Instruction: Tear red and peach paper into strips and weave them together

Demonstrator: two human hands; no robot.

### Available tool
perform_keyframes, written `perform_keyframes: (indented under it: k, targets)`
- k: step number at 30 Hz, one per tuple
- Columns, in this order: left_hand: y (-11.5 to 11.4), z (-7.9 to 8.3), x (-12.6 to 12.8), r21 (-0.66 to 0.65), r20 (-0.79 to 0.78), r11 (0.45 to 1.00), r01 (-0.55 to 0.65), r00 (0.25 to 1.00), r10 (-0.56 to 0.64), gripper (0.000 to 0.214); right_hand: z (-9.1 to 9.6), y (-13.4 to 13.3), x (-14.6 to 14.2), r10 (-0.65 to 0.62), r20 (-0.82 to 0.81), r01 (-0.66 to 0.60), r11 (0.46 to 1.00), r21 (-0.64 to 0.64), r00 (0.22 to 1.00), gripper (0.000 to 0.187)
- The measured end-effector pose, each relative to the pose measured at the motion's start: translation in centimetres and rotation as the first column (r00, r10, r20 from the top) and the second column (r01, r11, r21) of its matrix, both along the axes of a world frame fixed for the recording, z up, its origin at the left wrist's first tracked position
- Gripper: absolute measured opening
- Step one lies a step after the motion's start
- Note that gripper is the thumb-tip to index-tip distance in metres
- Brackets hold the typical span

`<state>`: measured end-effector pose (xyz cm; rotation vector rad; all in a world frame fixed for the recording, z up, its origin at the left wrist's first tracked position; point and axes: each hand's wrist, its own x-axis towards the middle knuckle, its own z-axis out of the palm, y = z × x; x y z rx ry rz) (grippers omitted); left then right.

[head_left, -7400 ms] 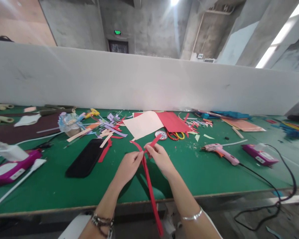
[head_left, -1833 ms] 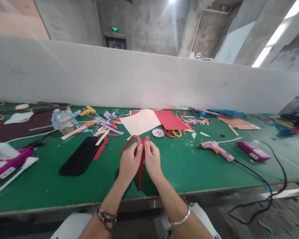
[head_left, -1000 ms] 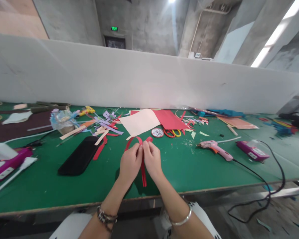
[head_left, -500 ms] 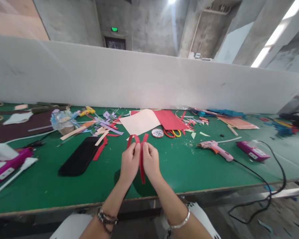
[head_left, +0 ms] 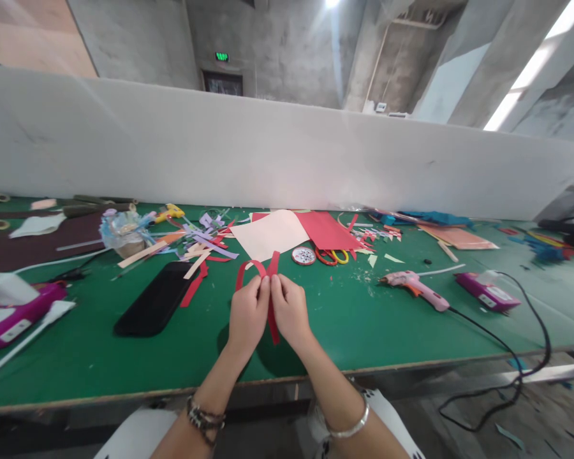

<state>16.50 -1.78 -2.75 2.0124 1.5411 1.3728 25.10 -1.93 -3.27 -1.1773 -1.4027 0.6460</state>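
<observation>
Above the green flat-topped table (head_left: 354,338), the left hand (head_left: 249,312) and right hand (head_left: 289,310) meet, fingertips pinched closed on a long, narrow red strip (head_left: 273,326). Already bent, it loops towards 11 o'clock; one end sticks out free at 12, and a tail hangs loose at 6. Whether the pinched join is fastened, I cannot tell.

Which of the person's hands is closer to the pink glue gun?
The right hand: the pink glue gun lies off to its right. The left hand is farther, on the right hand's other side.
</observation>
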Motion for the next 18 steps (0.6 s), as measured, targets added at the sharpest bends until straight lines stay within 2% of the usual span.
perform_keyframes:
  k: [4,6,8,10,12,15,18]
  targets:
    - [-0.09,0.30,0.32,-0.028,0.065,1.000,0.005,0.998,-0.003,0.033,-0.04,0.11,-0.38,-0.003,-0.231,-0.012,0.998,-0.062,0.973,0.034]
    - [-0.10,0.44,0.36,-0.042,0.014,0.999,0.033,0.999,-0.032,0.032,-0.04,0.18,-0.44,-0.007,-0.322,-0.022,0.996,-0.087,0.947,0.034]
    - [-0.08,0.52,0.31,-0.054,-0.061,0.997,0.055,0.996,-0.059,0.031,-0.01,0.18,-0.34,-0.020,-0.338,-0.009,0.996,-0.085,0.941,0.034]
    - [-0.04,0.52,0.18,-0.059,-0.105,0.997,0.053,0.993,-0.059,0.031,0.02,0.09,-0.13,-0.041,-0.260,0.026,0.998,-0.063,0.965,0.035]
    - [0.02,0.48,0.01,-0.057,-0.114,0.997,0.045,0.992,-0.051,0.030,0.04,-0.10,0.09,-0.061,-0.103,0.057,0.998,-0.039,0.993,0.035]
    - [0.13,0.38,-0.18,-0.030,-0.098,0.999,0.016,0.995,-0.018,0.030,0.01,-0.31,0.26,-0.067,0.096,0.068,0.998,-0.008,0.993,0.033]
    - [0.24,0.35,-0.17,-0.016,-0.053,1.000,0.000,0.999,-0.001,0.031,-0.05,-0.24,0.11,-0.054,0.114,0.053,0.998,0.018,0.992,0.033]
